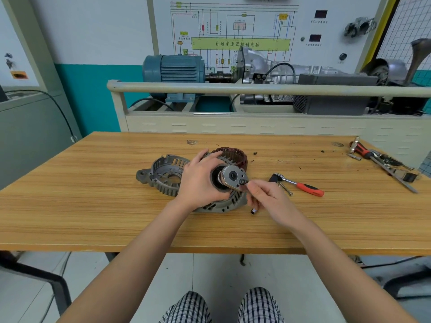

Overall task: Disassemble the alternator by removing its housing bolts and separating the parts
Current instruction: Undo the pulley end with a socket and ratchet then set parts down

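A: Nearest the camera, at the bottom of the frame, what showed?

B: Checked trousers (224, 306) over the floor, and two bare forearms reaching up to the wooden counter (93, 206).

A: And the hands?

B: The right hand (268, 197) sat right of centre, its grip closed, fingers curled round the handle of a ratchet wrench (233, 178), whose round silver head lay over the pulley (217, 178) of the alternator. The left hand (203, 180) was just beside it, fingers wrapped round that dark pulley.

A: Where was the alternator itself?

B: Mid-frame on the counter. Its front housing (224, 205) lay under both hands, grey and slotted. The copper-wound stator (235, 156) stood just behind, touching or nearly so; he could not tell which. A separated rear housing (163, 176) lay to the left, beside the left hand.

A: Anything loose nearby?

B: A small socket (254, 210) lay on the counter below the right hand. To the right, a second ratchet with a red handle (300, 185) lay apart from the hands.

A: Farther back?

B: At the right edge of the counter lay a cluster of tools (382, 159), one red-and-black handled. Beyond the counter stood a training rig with a blue electric motor (175, 68), a gearbox (279, 73) and a wiring diagram board (233, 31) at the top of the frame.
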### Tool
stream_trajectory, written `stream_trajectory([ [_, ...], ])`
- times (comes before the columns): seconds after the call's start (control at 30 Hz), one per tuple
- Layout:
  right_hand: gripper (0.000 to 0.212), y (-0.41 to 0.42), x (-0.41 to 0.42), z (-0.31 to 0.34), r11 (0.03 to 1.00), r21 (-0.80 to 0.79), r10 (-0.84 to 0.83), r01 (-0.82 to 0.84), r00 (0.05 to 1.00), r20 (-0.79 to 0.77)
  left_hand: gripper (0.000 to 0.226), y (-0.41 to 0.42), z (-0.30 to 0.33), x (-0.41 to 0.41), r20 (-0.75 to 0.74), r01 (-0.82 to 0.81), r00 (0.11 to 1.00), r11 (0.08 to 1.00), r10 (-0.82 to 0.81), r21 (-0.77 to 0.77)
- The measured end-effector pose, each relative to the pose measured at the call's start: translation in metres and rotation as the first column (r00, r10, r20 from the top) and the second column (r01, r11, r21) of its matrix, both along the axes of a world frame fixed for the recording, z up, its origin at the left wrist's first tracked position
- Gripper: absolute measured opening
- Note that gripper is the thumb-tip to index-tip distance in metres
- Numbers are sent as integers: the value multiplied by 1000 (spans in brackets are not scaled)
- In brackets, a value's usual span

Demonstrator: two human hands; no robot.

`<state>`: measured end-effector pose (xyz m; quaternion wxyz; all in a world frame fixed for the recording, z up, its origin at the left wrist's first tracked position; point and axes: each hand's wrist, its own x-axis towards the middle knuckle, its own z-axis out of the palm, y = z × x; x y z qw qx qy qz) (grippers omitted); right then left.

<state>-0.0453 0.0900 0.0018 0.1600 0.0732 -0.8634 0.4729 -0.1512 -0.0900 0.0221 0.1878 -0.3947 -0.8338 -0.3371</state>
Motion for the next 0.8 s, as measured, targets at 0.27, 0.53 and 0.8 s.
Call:
stream_trajectory([
  [0.27,45,13,13,-7,984,166,-78,67,995,55,91,3,-1,6,2,-93,996,991,94,-97],
  [0.53,39,4,10,-16,956,243,-148,164,986,-82,64,-2,-8,-1,-23,-22,999,1000,22,9],
  [0.8,39,31,-8,3,910,395,-64,124,985,-161,63,-2,-3,-9,-73,-16,997,996,10,-90],
])
